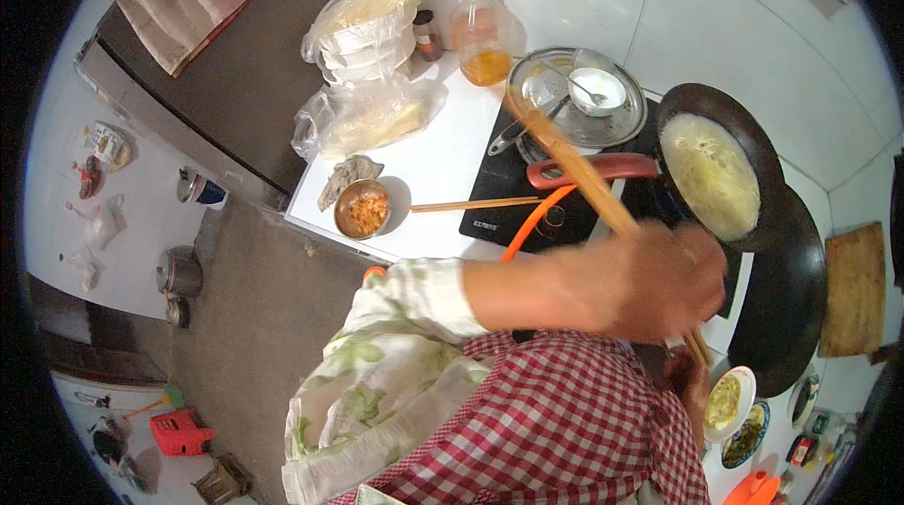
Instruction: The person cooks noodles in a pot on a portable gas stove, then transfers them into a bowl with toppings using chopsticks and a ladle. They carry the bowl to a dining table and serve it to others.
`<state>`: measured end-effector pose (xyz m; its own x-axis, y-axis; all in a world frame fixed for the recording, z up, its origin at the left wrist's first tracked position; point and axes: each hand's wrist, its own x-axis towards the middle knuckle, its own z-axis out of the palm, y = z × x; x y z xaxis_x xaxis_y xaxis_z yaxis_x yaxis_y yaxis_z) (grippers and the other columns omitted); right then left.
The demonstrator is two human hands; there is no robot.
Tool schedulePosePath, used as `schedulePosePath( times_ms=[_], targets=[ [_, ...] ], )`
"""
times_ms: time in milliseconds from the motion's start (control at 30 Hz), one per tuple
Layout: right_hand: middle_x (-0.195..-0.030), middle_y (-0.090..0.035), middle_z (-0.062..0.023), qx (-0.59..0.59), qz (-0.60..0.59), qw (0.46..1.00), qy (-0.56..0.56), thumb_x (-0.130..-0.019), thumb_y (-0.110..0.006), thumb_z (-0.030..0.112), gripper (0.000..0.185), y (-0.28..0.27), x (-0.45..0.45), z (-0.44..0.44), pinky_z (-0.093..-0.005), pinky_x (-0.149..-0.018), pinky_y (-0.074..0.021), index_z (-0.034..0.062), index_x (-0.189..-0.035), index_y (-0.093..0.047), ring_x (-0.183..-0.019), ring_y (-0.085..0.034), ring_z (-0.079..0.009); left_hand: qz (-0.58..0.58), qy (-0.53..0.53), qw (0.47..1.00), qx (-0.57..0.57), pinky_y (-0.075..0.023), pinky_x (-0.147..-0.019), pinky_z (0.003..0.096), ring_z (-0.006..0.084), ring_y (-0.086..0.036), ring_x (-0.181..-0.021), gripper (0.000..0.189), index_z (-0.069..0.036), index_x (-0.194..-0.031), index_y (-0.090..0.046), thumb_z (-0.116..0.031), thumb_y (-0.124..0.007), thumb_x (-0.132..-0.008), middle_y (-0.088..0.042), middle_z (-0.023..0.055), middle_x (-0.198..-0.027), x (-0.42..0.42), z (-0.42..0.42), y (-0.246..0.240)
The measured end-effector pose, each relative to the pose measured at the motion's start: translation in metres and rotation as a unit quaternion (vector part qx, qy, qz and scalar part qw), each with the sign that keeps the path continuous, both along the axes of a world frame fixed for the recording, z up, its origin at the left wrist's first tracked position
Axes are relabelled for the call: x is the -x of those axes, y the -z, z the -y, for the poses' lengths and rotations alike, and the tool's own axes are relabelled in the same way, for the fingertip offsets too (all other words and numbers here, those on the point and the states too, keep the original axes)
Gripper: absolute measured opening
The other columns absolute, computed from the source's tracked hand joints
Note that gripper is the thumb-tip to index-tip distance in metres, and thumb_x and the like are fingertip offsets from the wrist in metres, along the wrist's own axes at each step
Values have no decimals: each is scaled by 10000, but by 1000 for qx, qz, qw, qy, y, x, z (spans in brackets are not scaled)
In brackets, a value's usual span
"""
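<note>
My left hand (653,282), blurred by motion, grips a pair of long wooden chopsticks (586,173). Their thick ends point up and left over the stove; the other ends come out below my fist, near a white bowl of noodles (724,402). My right hand (688,381) is at the left side of that bowl and holds it; my left hand and the apron partly hide it. Beyond my left hand, a dark wok (773,166) with a red handle (614,167) contains noodles in cloudy liquid (710,176). A bowl of dark greens (745,438) stands beside the noodle bowl.
Another black pan (784,307) lies right of the wok. Chopsticks (473,205) reach onto the black cooktop (487,212), beside a metal bowl of chopped food (361,209). Behind are a metal tray (537,81), an oil bottle (484,31) and bagged white containers (367,38).
</note>
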<state>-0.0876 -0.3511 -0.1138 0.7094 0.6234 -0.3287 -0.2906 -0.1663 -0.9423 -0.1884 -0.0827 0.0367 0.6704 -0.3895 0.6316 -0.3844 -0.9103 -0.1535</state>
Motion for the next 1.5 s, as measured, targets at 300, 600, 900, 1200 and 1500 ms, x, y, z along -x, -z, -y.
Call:
schedulePosePath(
  times_ms=[300,600,900,1200,1500],
  targets=[
    [-855,-567,-51,-56,-41,972,-226,-901,-457,365,400,-70,-7,-11,-228,-633,-393,14,-1089,-491,-715,-493,-110,-163,107,977,-81,-453,-562,300,234,-518,-792,257,5,-708,-615,-246,-578,-664,-522,105,-754,-64,79,58],
    [-783,-445,12,-47,74,992,87,-930,-413,155,155,-30,-1,35,-194,-556,-358,39,-1032,-429,-650,-408,-69,-29,202,979,26,-481,-617,336,222,-542,-914,238,-69,-906,-579,-189,-555,-702,-547,51,-853,-84,101,71],
    [-642,-409,-1,-40,43,981,184,-935,-378,157,110,26,14,84,-215,-488,-300,69,-876,-408,-539,-348,-79,-326,-192,899,223,-444,-484,367,290,-575,-566,278,-50,-715,-567,-310,-587,-810,-569,126,-621,-25,50,207],
    [-653,-443,-16,-42,49,987,146,-929,-389,154,121,25,7,93,-225,-494,-332,60,-857,-413,-539,-373,-88,-270,-197,936,108,-468,-456,370,285,-597,-539,370,-37,-691,-553,-393,-586,-788,-591,146,-618,-78,87,205],
    [-662,-439,-7,-75,33,992,96,-928,-407,171,115,29,-1,110,-221,-518,-335,61,-893,-418,-572,-382,-87,-196,-31,956,216,-458,-482,333,251,-581,-605,233,-49,-847,-593,-269,-607,-772,-582,106,-760,-73,103,142]
  ],
)
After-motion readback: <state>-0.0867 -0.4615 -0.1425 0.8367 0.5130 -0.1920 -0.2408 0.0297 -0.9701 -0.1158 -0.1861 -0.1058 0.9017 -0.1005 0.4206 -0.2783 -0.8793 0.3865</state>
